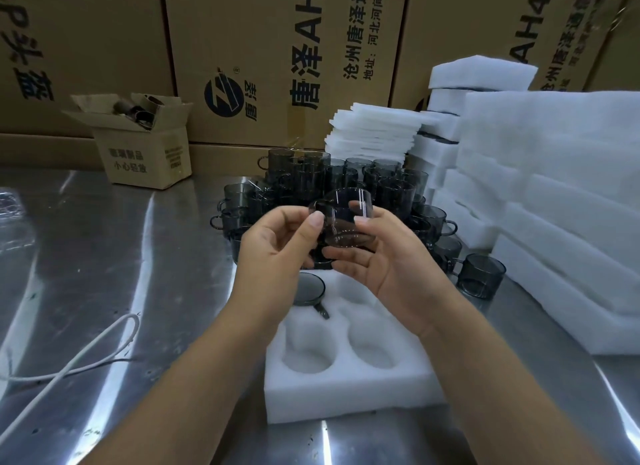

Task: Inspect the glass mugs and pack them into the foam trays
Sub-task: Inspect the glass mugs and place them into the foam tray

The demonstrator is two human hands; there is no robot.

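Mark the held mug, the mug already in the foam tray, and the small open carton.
held glass mug [341,224]: head view, on its side wall.
packed glass mug [309,289]: head view, centre of its round face.
small open carton [138,156]: head view, printed front face.

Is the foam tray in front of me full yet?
Mostly empty: the foam tray holds one mug in its far-left pocket; the other visible pockets are bare.

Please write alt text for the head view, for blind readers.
A left hand and a right hand hold a dark glass mug above a white foam tray, where one mug sits. More mugs and foam stacks stand behind.
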